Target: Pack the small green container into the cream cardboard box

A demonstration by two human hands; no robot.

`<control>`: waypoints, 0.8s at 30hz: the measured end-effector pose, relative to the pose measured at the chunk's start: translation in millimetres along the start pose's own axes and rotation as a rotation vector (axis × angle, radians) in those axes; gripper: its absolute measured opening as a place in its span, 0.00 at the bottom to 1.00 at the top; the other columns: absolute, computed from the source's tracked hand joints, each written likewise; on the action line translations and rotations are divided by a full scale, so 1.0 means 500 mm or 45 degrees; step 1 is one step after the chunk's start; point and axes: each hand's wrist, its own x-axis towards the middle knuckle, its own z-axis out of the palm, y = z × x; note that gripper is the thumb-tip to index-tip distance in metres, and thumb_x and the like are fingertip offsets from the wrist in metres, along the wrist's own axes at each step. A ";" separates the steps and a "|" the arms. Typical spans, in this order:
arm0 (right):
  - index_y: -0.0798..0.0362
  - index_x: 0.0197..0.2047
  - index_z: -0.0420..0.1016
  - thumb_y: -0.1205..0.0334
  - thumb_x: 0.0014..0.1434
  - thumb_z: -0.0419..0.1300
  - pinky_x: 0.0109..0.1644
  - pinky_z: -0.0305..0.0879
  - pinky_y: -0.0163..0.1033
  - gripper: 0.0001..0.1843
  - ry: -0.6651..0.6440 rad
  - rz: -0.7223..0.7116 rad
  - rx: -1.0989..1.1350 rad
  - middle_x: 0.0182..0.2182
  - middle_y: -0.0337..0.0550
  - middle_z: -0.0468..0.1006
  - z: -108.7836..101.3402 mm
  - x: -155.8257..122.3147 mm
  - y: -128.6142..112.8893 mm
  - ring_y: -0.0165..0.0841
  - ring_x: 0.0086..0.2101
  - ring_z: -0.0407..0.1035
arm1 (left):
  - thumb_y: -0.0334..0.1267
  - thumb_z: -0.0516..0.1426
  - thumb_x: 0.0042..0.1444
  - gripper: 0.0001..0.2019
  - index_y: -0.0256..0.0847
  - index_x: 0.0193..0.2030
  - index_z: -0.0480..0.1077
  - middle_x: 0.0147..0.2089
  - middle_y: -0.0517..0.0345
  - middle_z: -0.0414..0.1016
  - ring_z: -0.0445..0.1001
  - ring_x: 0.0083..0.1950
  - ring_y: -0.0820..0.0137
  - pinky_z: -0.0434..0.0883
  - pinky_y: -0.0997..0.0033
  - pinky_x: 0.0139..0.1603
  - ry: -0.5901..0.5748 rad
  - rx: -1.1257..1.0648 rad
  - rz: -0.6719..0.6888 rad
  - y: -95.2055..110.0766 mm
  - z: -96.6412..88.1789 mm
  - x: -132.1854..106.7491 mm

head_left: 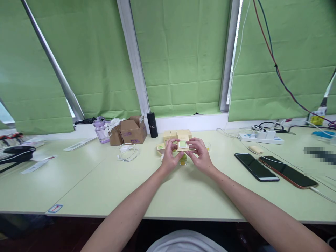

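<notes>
In the head view, a small pale-yellow box [183,145] with a green square on its face was found raised in front of the body, between the two hands; its left side was gripped by the left hand [171,155], thumb low and fingers curled above; its right side was gripped by the right hand [201,155] in much the same manner; the fingers of both hands were thus closed on the box, though the exact contact at its rear could not be told.

A clear round container [183,160] with green and yellow in it was noted on the table [168,199], just below the box in the picture; whether it was touched by a thumb could not be told; a second box [160,148] was seen beside the left hand, and a group of yellow boxes [177,133] was observed behind.

It was judged that light, even pressure from both sides was called for, lest thin walls be creased; the thumbs were best kept off the green square, and the wrists best held high enough for the container to be left unknocked.
</notes>
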 end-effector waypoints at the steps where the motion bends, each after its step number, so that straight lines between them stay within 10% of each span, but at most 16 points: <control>1: 0.43 0.54 0.77 0.46 0.64 0.68 0.48 0.81 0.49 0.19 0.000 0.003 -0.002 0.58 0.48 0.65 0.000 0.000 0.000 0.37 0.45 0.78 | 0.48 0.67 0.60 0.24 0.48 0.58 0.66 0.61 0.50 0.65 0.76 0.50 0.65 0.75 0.61 0.53 0.003 0.006 0.003 0.000 0.000 0.000; 24: 0.44 0.52 0.78 0.46 0.65 0.68 0.48 0.81 0.48 0.17 0.003 0.013 -0.023 0.58 0.47 0.66 -0.001 0.001 0.009 0.35 0.44 0.78 | 0.47 0.66 0.60 0.20 0.48 0.55 0.67 0.58 0.52 0.66 0.77 0.48 0.66 0.75 0.62 0.52 0.064 0.055 -0.050 0.005 0.007 0.002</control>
